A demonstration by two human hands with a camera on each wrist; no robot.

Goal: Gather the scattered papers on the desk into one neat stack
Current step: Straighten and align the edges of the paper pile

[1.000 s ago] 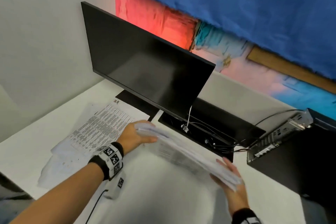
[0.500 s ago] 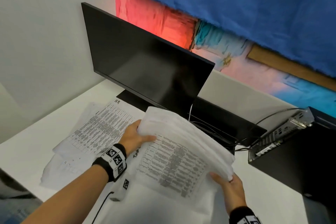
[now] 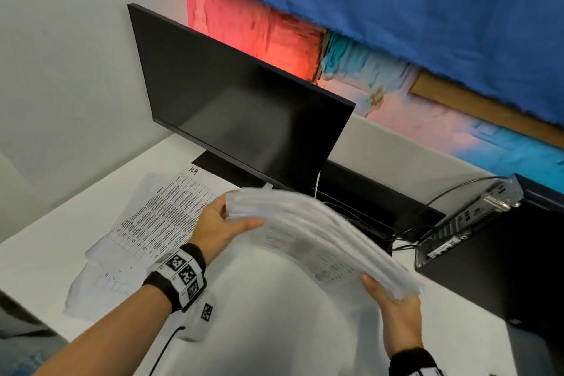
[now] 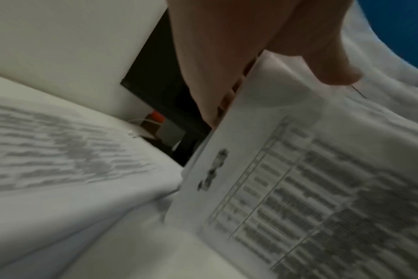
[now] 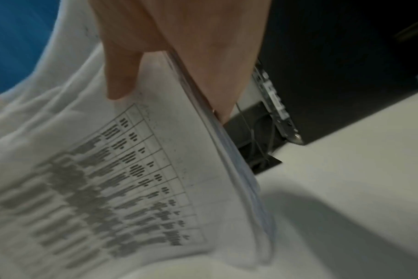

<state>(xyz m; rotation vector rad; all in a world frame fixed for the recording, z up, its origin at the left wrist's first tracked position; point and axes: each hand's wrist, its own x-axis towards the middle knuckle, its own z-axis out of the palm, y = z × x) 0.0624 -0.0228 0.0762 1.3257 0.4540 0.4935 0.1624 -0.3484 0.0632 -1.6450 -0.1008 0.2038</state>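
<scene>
both hands pinch the sheaf of papers by its short ends, left hand and right hand, lifted above the worktop before the monitor. judgement: keep thumbs firm and square its edges before joining the loose sheets near the left edge.

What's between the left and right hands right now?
The held paper stack, bowed between left hand and right hand, one gripping each end. Clearest in the head view.
</scene>
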